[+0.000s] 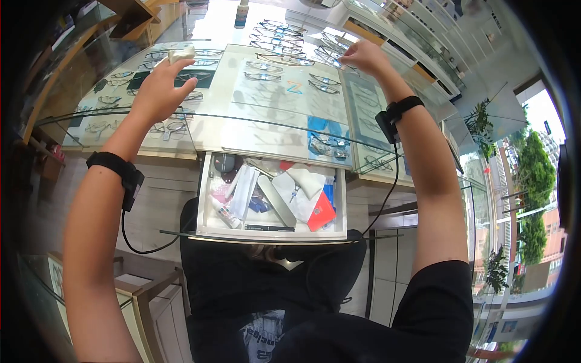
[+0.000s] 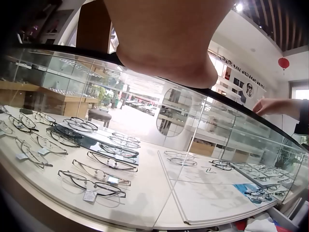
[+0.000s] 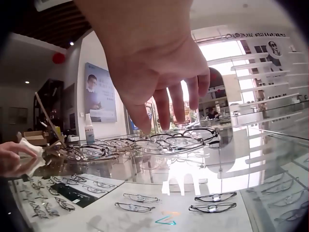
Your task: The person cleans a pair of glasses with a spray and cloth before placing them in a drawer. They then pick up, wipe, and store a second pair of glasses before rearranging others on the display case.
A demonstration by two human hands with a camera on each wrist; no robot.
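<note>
My left hand (image 1: 158, 92) is over the left part of the glass counter, thumb spread away. A crumpled white cloth (image 1: 180, 55) is held at its fingers; the right wrist view shows the cloth (image 3: 32, 148) from the side. My right hand (image 3: 159, 72) hangs palm down with fingers pointing down, fingertips close over a row of eyeglasses (image 3: 178, 141) on the counter top. In the head view the right hand (image 1: 367, 58) overlaps the end of that right-hand row. Another row of eyeglasses (image 1: 277, 42) lies beside it, toward the middle.
Under the glass top (image 1: 266, 121), more eyeglasses (image 2: 91, 186) lie on display boards. A spray bottle (image 1: 241, 14) stands at the far edge. An open drawer (image 1: 203, 224) in front of my lap holds papers, a pen and small items. Cables run from both wrist cameras.
</note>
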